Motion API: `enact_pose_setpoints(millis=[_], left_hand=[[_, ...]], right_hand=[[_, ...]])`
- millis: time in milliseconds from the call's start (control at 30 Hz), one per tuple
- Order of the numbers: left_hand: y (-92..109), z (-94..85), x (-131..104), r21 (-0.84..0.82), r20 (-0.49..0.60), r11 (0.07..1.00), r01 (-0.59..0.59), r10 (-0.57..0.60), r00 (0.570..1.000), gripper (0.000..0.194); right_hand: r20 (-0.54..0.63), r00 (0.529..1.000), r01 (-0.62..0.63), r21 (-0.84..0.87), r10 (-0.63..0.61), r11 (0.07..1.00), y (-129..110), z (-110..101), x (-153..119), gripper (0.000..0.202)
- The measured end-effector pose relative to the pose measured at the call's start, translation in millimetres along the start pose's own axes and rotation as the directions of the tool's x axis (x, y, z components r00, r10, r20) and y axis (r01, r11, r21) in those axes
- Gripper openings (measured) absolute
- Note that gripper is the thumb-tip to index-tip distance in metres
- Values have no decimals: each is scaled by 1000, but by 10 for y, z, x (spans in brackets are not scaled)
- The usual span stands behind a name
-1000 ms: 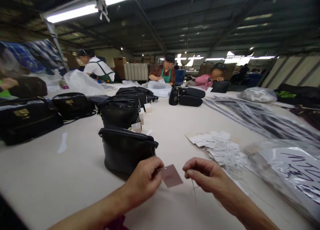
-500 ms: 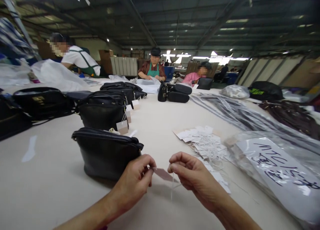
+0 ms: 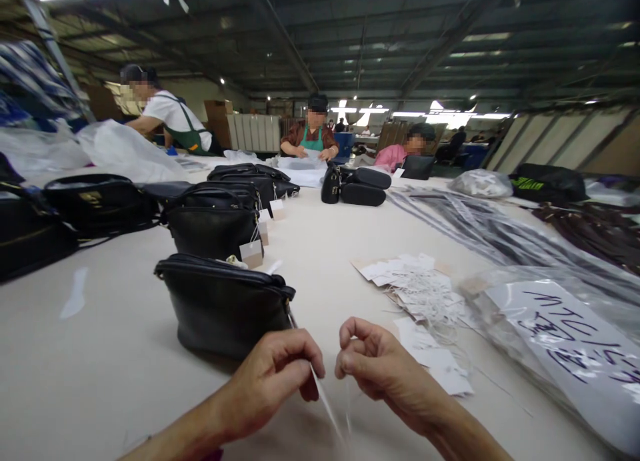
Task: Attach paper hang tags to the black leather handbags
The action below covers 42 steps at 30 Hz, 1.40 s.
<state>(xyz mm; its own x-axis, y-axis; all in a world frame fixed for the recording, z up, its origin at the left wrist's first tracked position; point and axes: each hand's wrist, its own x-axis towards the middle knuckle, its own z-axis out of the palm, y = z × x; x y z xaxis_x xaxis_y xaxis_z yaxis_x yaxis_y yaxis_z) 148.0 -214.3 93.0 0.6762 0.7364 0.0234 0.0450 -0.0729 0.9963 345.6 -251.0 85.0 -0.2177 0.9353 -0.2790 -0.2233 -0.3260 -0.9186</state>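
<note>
My left hand [image 3: 280, 374] pinches a thin pale tag [image 3: 327, 407], seen nearly edge-on, in front of the nearest black bag's right end. My right hand [image 3: 377, 364] is closed at the fingertips on a thin white string [image 3: 349, 407] that hangs down beside the tag. The nearest black bag [image 3: 225, 311] stands upright on the table, just beyond my left hand. Behind it stand more black bags [image 3: 213, 227] with tags [image 3: 251, 253] hanging at their right ends. A pile of white tags with strings [image 3: 420, 287] lies beyond my right hand.
A clear plastic bag with a handwritten sheet [image 3: 575, 341] lies at the right, with plastic-wrapped strips [image 3: 465, 227] behind it. Black bags [image 3: 100, 204] stand at the left. Small black bags [image 3: 363, 186] sit mid-table. Several people work at the far side.
Both hands have moved slightly down, and my left hand has come closer to my right. The tag has turned from a broad, tilted view to nearly edge-on. The whole view has shifted slightly.
</note>
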Motion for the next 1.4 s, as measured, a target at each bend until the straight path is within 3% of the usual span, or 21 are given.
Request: enact_pose_setpoints(millis=[133,267,333,467,533,667,800,900,1133,1300,1400], left_hand=[[-26,61,-35,52,-40,999,8,-6,999,24],[-97,152,-49,265,-105,956,-124,156,982,16],[-128,171,-43,309,-133,942,-131,179,975,16],[-177,152,-9,109,-161,994,34,-16,987,15],[-191,135,6,100,-177,993,66,-47,983,15],[-212,119,17,384,-237,921,-66,168,957,16],[-245,131,20,473,-233,872,-128,263,936,17],[-246,136,29,448,-232,884,-131,257,938,17],[-230,108,64,135,-199,990,-25,52,979,13],[-269,102,81,115,-225,993,0,26,974,13],[-278,105,99,134,-239,991,7,25,971,14]], right_hand=[[28,999,-17,23,17,1000,46,39,27,23],[0,1000,-25,45,25,999,133,68,55,26],[-6,1000,-19,68,20,997,187,83,71,31],[-89,995,48,117,-38,992,277,140,101,43],[-150,987,81,131,-61,988,305,183,109,45],[-228,970,113,117,-84,987,339,257,113,47],[-237,968,109,101,-82,989,353,273,120,51],[-226,972,94,105,-69,990,341,260,123,53],[-233,972,73,139,-39,988,332,251,144,58],[-299,939,190,36,-171,981,407,260,215,63],[-296,940,184,25,-168,983,395,270,224,67]])
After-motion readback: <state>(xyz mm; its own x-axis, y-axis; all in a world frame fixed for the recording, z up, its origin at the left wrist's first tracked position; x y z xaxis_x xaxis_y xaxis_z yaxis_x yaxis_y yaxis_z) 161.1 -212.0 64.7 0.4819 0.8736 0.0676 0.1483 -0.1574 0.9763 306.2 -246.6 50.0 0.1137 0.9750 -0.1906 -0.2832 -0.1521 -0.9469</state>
